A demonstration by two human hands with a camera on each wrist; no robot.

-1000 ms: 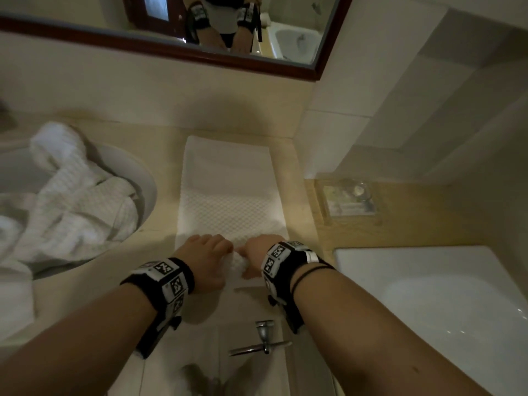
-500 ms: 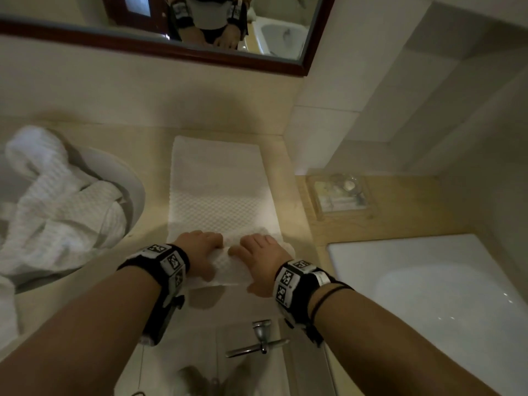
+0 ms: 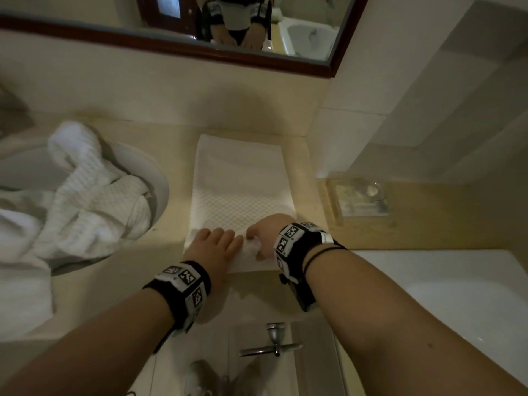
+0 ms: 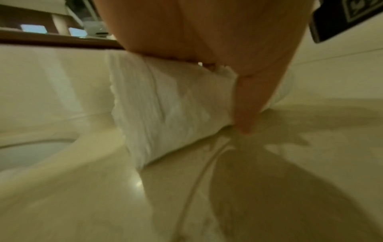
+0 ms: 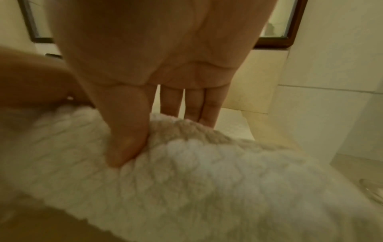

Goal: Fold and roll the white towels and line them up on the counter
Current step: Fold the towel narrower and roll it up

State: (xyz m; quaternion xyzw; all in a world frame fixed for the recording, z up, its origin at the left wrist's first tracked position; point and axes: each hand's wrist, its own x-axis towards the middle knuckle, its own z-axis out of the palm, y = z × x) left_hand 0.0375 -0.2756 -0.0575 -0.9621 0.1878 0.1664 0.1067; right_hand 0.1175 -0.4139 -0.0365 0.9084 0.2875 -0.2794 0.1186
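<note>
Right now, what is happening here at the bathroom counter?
A person is rolling a folded white towel on the beige counter. Both hands work at its near end: the left hand lies on the started roll, and the right hand grips it, thumb pressed into the cloth. Most of the towel lies flat, stretched toward the wall. More white towels sit crumpled in the sink to the left, not yet folded. No finished rolls are in view.
</note>
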